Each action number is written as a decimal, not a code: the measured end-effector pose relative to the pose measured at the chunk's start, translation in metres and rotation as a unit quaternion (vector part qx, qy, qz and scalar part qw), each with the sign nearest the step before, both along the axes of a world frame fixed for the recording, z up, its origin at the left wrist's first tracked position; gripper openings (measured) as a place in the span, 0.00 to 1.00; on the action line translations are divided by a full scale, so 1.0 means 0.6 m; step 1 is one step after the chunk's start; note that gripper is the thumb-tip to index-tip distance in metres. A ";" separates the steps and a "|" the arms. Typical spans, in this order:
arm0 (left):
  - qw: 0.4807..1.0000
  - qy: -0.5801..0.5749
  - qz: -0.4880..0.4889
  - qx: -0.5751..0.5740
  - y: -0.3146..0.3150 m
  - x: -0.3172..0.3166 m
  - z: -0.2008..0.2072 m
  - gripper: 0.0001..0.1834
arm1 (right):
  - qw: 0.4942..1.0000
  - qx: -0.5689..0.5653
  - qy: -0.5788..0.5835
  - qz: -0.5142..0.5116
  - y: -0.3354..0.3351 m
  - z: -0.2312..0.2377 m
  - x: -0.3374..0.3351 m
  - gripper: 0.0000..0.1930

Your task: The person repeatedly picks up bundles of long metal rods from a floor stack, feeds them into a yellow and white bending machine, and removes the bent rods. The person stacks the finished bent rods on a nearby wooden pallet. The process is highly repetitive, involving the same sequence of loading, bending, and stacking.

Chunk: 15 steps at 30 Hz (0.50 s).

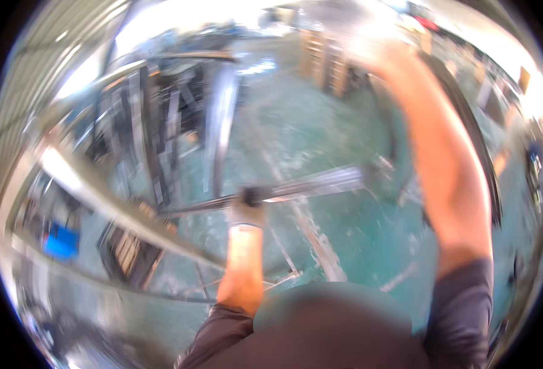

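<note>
A grey and black glove covers my left hand [246,209], which is closed around a long, dark metal bar [314,185]. The bar lies crosswise in front of me, its shinier, wider stretch reaching to the right of the hand. My right arm is stretched far forward and up, with my right hand [351,24] at the top edge of the view. Motion and glare smear that hand, so its fingers do not show and I cannot tell whether it holds anything. A dark, curved strip [468,129] runs down beyond the right forearm.
A pale metal rail [118,206] slants across the left side. Behind it are a blue bin [61,240] and a dark crate-like stack [130,251]. Long metal profiles [221,123] stand or lean at the far left. Wooden pieces [324,61] are stacked at the back, on a green floor [339,135].
</note>
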<state>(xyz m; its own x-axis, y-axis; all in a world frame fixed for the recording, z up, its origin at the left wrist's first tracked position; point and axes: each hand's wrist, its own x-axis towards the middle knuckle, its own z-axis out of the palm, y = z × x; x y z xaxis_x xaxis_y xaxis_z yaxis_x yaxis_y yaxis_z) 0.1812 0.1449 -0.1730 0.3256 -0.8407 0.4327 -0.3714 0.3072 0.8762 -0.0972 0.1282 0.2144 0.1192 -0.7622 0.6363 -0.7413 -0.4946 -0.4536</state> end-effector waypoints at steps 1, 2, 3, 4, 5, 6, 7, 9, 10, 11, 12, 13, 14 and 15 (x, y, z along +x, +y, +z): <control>0.997 0.074 -0.030 -0.024 -0.009 0.070 -0.026 0.10 | 0.999 -0.010 0.022 0.044 -0.020 -0.028 0.038 0.20; 0.878 0.436 -0.187 -0.061 -0.015 0.153 -0.052 0.13 | 0.994 -0.033 0.038 0.094 -0.031 -0.054 0.074 0.20; 0.717 0.640 -0.267 -0.060 0.003 0.228 -0.069 0.16 | 0.987 -0.056 0.044 0.147 -0.039 -0.090 0.107 0.21; 0.651 0.758 -0.002 -0.047 -0.014 0.186 -0.004 0.16 | 0.979 -0.082 0.055 0.180 -0.039 -0.127 0.115 0.21; 0.610 0.791 0.028 -0.030 -0.009 0.118 0.073 0.15 | 0.973 -0.099 0.063 0.200 -0.031 -0.164 0.106 0.22; 0.708 0.702 0.007 -0.073 -0.012 0.160 0.031 0.15 | 0.962 -0.114 0.067 0.238 -0.011 -0.194 0.106 0.23; 0.784 0.608 0.002 -0.122 -0.017 0.202 -0.016 0.15 | 0.952 -0.119 0.069 0.273 0.006 -0.228 0.101 0.25; 0.697 0.707 0.050 -0.110 0.019 0.103 0.061 0.15 | 0.949 -0.110 0.065 0.287 0.000 -0.329 0.052 0.27; 0.711 0.697 0.045 -0.081 0.010 0.094 0.050 0.15 | 0.961 -0.132 0.068 0.234 -0.027 -0.396 0.025 0.30; 0.726 0.683 0.043 -0.061 0.015 0.086 0.037 0.15 | 0.957 -0.181 0.027 0.223 -0.057 -0.487 -0.039 0.28; 0.761 0.648 0.036 -0.010 0.019 0.080 0.014 0.15 | 0.994 -0.018 0.049 0.095 -0.052 -0.513 -0.103 0.29; 0.793 0.607 0.026 0.040 0.019 0.071 -0.021 0.16 | 0.987 0.144 0.063 -0.017 -0.056 -0.506 -0.172 0.27; 0.823 0.561 0.010 0.094 0.011 0.054 -0.051 0.16 | 0.966 0.213 0.056 -0.134 -0.062 -0.523 -0.265 0.26; 0.817 0.551 -0.101 0.137 0.002 0.036 -0.094 0.16 | 0.944 0.215 0.042 -0.246 -0.076 -0.565 -0.371 0.27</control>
<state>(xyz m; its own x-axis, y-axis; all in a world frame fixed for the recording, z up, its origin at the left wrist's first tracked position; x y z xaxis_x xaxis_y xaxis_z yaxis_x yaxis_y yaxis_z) 0.2030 0.1460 -0.2293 0.2323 -0.9416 -0.2438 0.7236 -0.0002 0.6902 -0.3198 0.0826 -0.1247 -0.2809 -0.9241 0.2591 -0.8757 0.1363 -0.4632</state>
